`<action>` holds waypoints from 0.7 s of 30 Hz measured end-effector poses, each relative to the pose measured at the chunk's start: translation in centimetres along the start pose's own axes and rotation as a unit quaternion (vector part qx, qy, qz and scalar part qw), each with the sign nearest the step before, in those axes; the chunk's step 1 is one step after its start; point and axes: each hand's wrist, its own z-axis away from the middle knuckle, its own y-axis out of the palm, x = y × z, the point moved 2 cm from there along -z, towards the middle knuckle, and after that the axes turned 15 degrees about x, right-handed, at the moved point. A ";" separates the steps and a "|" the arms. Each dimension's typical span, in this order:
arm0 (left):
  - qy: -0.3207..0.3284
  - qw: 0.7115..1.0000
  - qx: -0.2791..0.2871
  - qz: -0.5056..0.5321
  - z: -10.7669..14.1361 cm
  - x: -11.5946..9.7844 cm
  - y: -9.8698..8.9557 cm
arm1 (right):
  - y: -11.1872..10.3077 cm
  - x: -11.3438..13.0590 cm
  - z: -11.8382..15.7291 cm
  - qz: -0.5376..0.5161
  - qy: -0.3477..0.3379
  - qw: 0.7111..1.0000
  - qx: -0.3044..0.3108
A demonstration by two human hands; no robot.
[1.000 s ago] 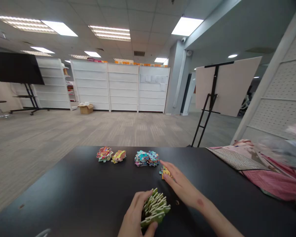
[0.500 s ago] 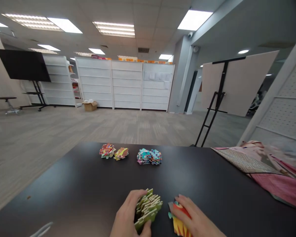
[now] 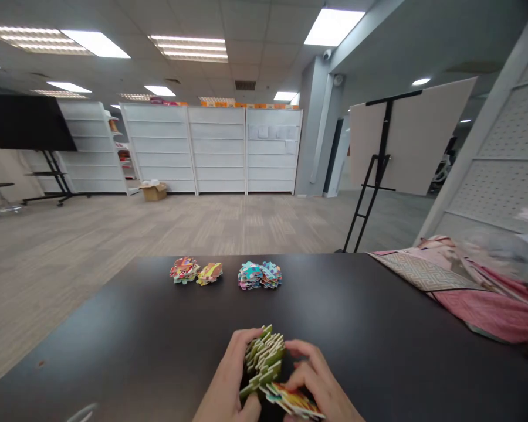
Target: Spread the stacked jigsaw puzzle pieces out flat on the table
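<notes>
My left hand (image 3: 229,381) is closed around a thick stack of green-backed puzzle pieces (image 3: 264,357), standing on edge between thumb and fingers. My right hand (image 3: 319,381) grips a smaller bunch of orange and yellow puzzle pieces (image 3: 293,401), tilted and up against the near right side of the green stack. Its index finger reaches toward the stack's right edge. Across the dark table lie a red pile of pieces (image 3: 184,270), a yellow-brown pile (image 3: 210,273) and two touching blue piles (image 3: 259,275).
Pink and patterned cloth (image 3: 475,310) covers the right side of the dark table (image 3: 158,340). A pale looped object (image 3: 83,413) lies near the front left. Beyond the table stand an easel with a board (image 3: 381,146), white shelves (image 3: 220,152), a cardboard box (image 3: 153,191) and a screen on a stand (image 3: 26,123).
My right hand has moved left, bringing the orange and yellow pieces from beside the green stack up against it. My left hand keeps its hold. The view has shifted slightly right.
</notes>
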 end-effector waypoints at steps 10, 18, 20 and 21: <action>0.015 0.996 0.021 -0.084 -0.9 3.2 2.0 | 1.1 0.6 -2.9 -0.077 -0.031 0.994 0.076; 0.054 0.956 0.128 -0.257 -5.9 -2.1 1.2 | -2.8 0.2 -2.1 -0.003 -0.028 0.997 -0.071; 0.097 0.930 0.168 -0.314 -8.4 -2.7 1.7 | -4.6 -1.3 -0.9 0.073 -0.025 0.993 -0.092; 0.127 0.915 0.192 -0.330 -9.8 -2.8 2.3 | -5.6 -2.2 -0.2 0.111 -0.020 0.989 -0.100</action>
